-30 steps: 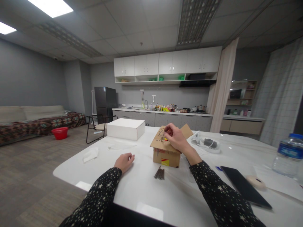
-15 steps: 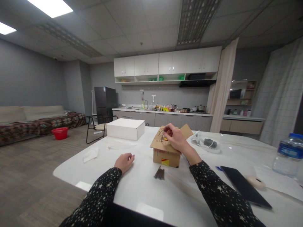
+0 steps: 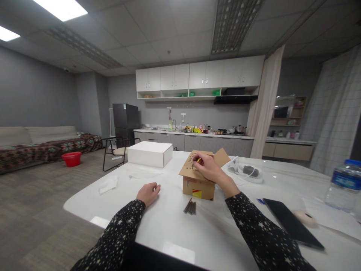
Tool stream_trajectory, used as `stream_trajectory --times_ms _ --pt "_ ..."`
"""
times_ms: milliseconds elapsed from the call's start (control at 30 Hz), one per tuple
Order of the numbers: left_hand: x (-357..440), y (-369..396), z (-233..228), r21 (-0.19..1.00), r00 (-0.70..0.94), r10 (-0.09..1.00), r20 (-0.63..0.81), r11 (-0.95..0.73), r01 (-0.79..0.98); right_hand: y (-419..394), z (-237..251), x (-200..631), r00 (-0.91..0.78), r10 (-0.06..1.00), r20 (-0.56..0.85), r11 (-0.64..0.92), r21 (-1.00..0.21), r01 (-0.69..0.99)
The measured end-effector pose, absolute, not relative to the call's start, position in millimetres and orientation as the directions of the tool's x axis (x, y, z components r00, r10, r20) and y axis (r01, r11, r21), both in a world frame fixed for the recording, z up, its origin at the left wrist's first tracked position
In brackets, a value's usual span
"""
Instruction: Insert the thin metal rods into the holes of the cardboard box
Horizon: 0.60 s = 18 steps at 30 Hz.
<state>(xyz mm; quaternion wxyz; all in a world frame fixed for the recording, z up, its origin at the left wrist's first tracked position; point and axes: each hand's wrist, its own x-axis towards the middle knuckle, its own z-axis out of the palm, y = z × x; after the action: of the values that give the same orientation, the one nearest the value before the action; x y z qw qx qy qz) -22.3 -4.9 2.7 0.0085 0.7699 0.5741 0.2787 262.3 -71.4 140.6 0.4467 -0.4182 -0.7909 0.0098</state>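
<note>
My right hand (image 3: 207, 167) is above the top of a small cardboard box (image 3: 199, 187), its thumb and fingers pinched round a thin metal screw (image 3: 193, 165). The screw stands upright, its tip at or close to the cardboard; whether it has gone in cannot be made out. Several small dark spots, holes or screw heads, dot the box top around it. In front of the box lies a small bundle of long, dark screws (image 3: 190, 207). My left hand (image 3: 148, 194) rests on the table to the left, its fingers loosely curled with nothing visible in them.
On the white table (image 3: 169, 233) stand a white box (image 3: 149, 153) and a water bottle (image 3: 343, 184). A crumpled tissue (image 3: 108, 184), a white device with a cable (image 3: 245, 171), a black tablet (image 3: 291, 222) and a beige mouse (image 3: 304, 217) lie around. One box flap (image 3: 222, 157) sticks out.
My right hand has dipped slightly with the screw, and less of the screw shows below the fingers. My left hand and the screw bundle have stayed put.
</note>
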Motion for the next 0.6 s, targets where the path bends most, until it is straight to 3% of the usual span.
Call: stream_trajectory --times_ms 600 --pt "-22.5 -4.7 3.6 0.343 0.191 0.888 0.419 -0.350 0.872 -74.5 140.7 260.2 -0.283 0.686 0.670 0.645 -0.381 0.662"
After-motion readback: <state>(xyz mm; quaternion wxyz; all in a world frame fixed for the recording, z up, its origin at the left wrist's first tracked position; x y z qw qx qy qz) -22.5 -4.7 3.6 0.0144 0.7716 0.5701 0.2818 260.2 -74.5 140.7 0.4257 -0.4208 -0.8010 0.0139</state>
